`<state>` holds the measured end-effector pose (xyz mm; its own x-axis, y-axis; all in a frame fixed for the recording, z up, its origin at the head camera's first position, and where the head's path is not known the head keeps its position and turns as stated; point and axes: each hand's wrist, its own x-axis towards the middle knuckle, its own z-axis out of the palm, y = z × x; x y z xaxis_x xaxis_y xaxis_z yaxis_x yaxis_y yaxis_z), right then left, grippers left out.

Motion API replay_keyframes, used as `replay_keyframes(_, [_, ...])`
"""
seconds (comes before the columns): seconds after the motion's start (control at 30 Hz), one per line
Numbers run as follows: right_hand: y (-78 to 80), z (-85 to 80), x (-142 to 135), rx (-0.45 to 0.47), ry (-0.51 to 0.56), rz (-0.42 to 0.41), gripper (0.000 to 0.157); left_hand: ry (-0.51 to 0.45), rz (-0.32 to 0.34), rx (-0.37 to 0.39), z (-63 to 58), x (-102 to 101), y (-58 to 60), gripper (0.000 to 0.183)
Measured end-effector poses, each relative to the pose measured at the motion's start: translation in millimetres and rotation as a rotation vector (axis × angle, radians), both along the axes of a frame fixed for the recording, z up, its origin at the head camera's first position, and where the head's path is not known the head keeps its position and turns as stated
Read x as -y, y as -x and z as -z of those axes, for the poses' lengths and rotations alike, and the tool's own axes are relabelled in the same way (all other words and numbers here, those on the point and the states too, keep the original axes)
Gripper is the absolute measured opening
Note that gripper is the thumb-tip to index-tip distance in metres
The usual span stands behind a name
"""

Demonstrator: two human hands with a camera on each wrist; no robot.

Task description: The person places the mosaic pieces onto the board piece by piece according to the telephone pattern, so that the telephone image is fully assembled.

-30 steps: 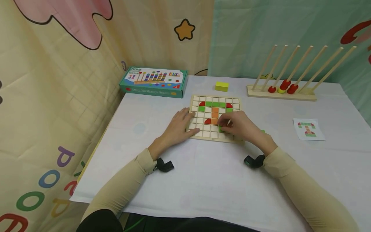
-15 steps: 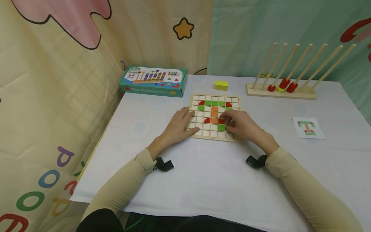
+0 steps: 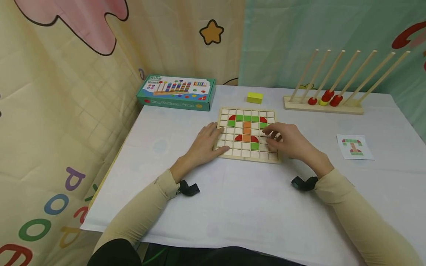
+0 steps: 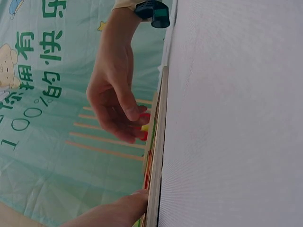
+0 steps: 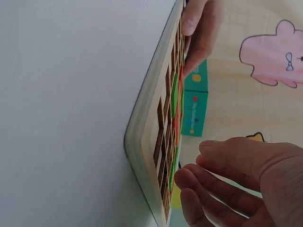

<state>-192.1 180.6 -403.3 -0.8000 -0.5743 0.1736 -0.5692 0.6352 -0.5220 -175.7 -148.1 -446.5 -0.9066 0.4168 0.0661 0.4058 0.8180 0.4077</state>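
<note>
A wooden grid board (image 3: 244, 160) lies on the table with coloured tiles in some of its squares. Green tiles (image 3: 247, 118) with red quarter-round ends form a row near the top. Below runs a column of orange tiles (image 3: 246, 130), flanked at its foot by red quarter-rounds (image 3: 254, 139). A single green tile (image 3: 254, 146) sits beneath the right one. My left hand (image 3: 203, 144) rests along the board's left edge, fingers extended. Over the board's right side hovers my right hand (image 3: 287, 139), its fingers loosely bent with nothing between them in the right wrist view (image 5: 232, 184).
A printed pattern card (image 3: 355, 147) lies to the right. Behind stand a wooden peg rack (image 3: 324, 107) with red and yellow rings, a yellow block (image 3: 254, 98) and a green game box (image 3: 176, 93). Curtains rise beyond the table's back edge.
My right hand has moved right, away from the lower tiles, uncovering the right red quarter-round and the green tile below it. My left hand has stayed on the board's edge.
</note>
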Motion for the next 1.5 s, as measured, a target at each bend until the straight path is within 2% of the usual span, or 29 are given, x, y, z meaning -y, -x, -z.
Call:
replay_keyframes(0.37, [-6.5, -3.0, -59.3, -0.033, -0.046, 0.129, 0.021, 0.002, -0.006, 0.009, -2.2, -0.2, -1.3, 0.078])
replay_keyframes(0.47, [-8.6, -3.5, -75.3, -0.035, -0.055, 0.142, 0.020, -0.006, -0.007, 0.008, -1.7, 0.0, -1.5, 0.078])
replay_keyframes(0.67, [-16.1, 0.2, -98.3, 0.081, -0.060, 0.179, 0.021, -0.010, -0.007, 0.012, -1.0, 0.4, -1.8, 0.078])
replay_keyframes(0.73, [-17.6, 3.8, -102.9, 0.125, -0.044, 0.173, 0.024, -0.009, -0.006, 0.013, -0.8, 0.4, -2.0, 0.078])
replay_keyframes(0.87, [-17.9, 12.5, -107.7, 0.153, 0.006, 0.130, 0.033, -0.011, -0.003, 0.010, -0.3, 0.4, -1.9, 0.078])
replay_keyframes(1.17, [-17.9, 19.7, -107.5, 0.021, 0.029, 0.079, 0.034, -0.007, -0.007, 0.001, -2.6, -1.3, -1.3, 0.078])
replay_keyframes(1.5, [-14.4, 15.7, -99.5, -0.047, 0.021, 0.110, 0.030, -0.002, -0.005, 0.009, -2.0, -0.3, -1.4, 0.078])
